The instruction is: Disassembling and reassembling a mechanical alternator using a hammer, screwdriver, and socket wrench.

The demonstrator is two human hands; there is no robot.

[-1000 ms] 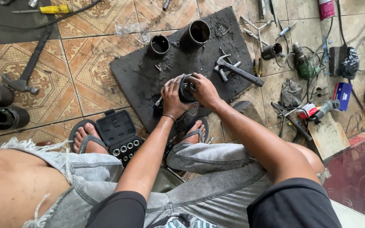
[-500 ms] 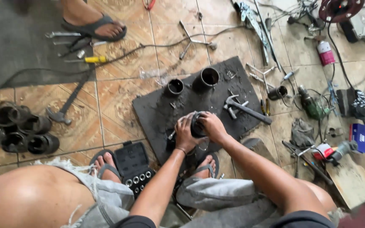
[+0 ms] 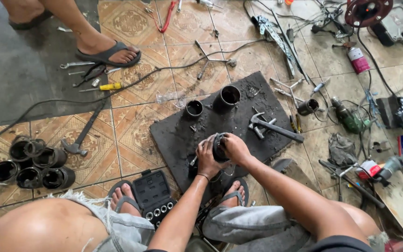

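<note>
I look down at my two hands, which work together over a dirty black mat [image 3: 183,135] on the tiled floor. My left hand [image 3: 206,161] and my right hand [image 3: 235,148] both grip one dark round metal part [image 3: 219,147]; it sits between them just above the near edge of the mat. The fingers of both hands are curled tight around this part, the left from the side and the right from the top, so I see only a small piece of it.

How far the work is, I can only judge. Two black cylinders [image 3: 229,96] stand upright on the far side of the mat, apart from my hands, and they look set aside. A hammer [image 3: 271,127] lies on the mat near my right hand, not touched. On the left, well apart, a group of similar black cylinders [image 3: 31,163] waits on the floor tiles. An open socket set [image 3: 152,195] lies just beside my foot. So I think a part of the pieces is handled and many are left, but which ones are finished I cannot tell.

Another person's foot in a sandal [image 3: 108,52] stands far off, at the top left.
</note>
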